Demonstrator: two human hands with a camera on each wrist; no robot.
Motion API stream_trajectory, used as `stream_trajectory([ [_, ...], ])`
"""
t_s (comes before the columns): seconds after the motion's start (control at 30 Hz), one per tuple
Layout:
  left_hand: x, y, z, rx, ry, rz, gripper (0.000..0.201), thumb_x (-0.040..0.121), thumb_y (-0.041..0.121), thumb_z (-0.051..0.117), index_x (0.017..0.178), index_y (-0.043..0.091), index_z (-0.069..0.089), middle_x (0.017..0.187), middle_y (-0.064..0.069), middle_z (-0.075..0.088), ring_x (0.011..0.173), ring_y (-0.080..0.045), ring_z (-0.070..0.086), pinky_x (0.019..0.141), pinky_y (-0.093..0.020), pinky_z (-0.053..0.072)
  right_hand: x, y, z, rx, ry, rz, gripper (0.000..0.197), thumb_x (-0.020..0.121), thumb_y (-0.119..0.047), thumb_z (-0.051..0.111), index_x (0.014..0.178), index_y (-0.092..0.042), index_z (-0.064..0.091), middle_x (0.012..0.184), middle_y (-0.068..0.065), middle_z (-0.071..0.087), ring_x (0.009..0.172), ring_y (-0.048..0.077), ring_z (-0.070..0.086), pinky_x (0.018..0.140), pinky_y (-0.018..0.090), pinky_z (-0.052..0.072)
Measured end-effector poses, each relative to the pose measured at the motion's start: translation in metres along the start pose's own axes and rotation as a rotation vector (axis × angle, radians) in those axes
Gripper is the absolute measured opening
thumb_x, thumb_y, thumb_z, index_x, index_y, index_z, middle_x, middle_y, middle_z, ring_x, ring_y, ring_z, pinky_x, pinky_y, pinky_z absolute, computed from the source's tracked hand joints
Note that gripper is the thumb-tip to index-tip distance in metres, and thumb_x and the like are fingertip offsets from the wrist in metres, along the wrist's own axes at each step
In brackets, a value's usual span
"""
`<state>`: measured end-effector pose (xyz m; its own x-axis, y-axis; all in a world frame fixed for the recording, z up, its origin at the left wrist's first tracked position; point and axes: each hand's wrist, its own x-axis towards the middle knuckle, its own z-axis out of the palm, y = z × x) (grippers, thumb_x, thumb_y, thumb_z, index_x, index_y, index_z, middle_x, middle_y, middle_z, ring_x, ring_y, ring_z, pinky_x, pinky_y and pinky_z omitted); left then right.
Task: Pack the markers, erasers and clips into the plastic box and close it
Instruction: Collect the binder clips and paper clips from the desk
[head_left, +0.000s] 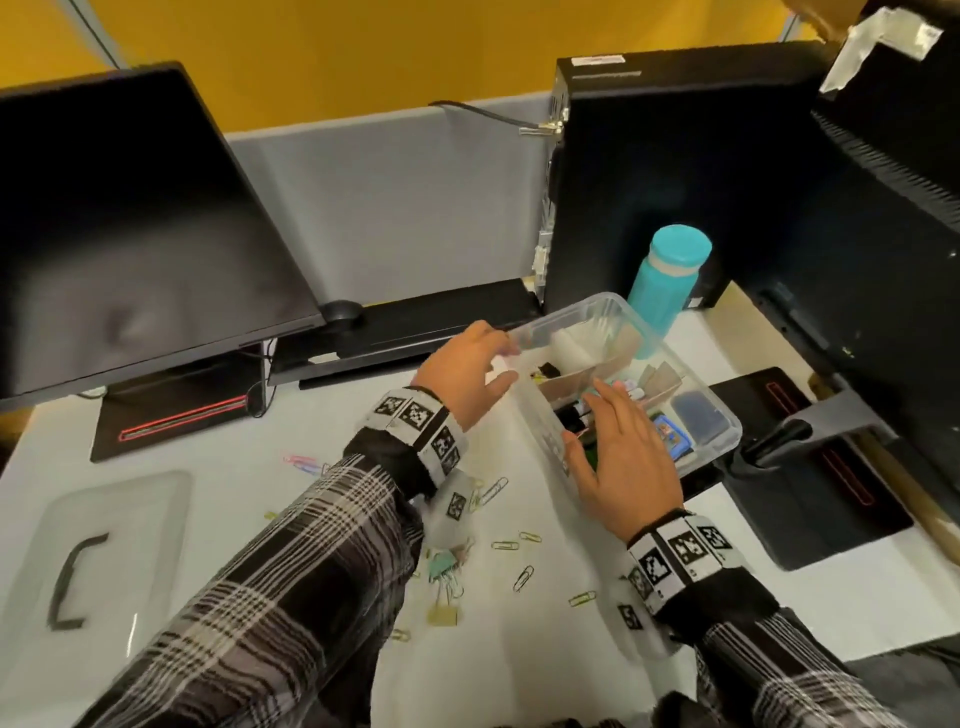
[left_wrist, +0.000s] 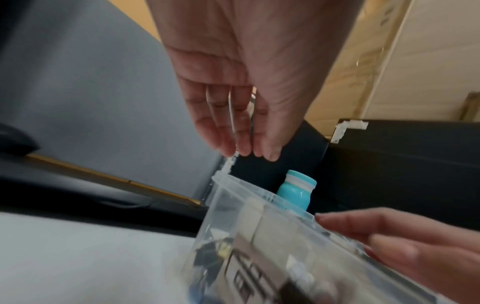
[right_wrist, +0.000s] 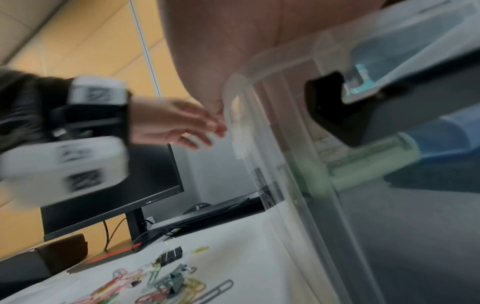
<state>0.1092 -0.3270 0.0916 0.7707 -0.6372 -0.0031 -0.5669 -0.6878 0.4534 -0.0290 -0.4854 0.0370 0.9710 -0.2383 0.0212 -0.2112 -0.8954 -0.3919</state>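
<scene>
The clear plastic box (head_left: 722, 431), lidless at the tabletop's right edge with markers and erasers inside, is steadied by the relaxed, empty left hand (head_left: 462, 374) and right hand (head_left: 623, 462); next, the scattered clips (head_left: 506, 545) must be gathered.

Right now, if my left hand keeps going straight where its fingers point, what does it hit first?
Probably the clear plastic box: the left hand points at its near-left rim, fingertips about at the corner. Whether they touch is unclear.

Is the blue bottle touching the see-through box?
Cannot tell. In the head view the bottle stands right behind the plastic box and they overlap, so no gap or contact shows.
</scene>
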Motion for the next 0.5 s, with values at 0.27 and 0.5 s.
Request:
stream_trajectory([
  [0.27,-0.157,-0.053,0.043,0.144,-0.398,0.122,0.037,0.077,0.054,0.062,0.103,0.028,0.056,0.104,0.007,0.055,0.091,-0.013,0.055,0.072,-0.023,0.045,-0.036,-0.048,0.027,0.064,0.087,-0.501,0.033,0.088,-0.026,0.048,0.119,-0.017,0.054,0.129,0.003,0.054,0.124,0.022,0.045,0.102,0.036,0.041],
  [0.5,-0.209,-0.079,0.096,0.285,-0.542,0.328,0.057,0.065,0.025,0.077,0.116,0.025,0.051,0.104,0.002,0.055,0.08,-0.014,0.058,0.054,-0.023,0.052,-0.048,-0.068,0.104,-0.138,-0.368,-0.705,0.045,0.067,-0.032,0.068,0.11,-0.03,0.057,0.103,-0.01,0.062,0.086,0.014,0.058,0.062,0.024,0.049],
])
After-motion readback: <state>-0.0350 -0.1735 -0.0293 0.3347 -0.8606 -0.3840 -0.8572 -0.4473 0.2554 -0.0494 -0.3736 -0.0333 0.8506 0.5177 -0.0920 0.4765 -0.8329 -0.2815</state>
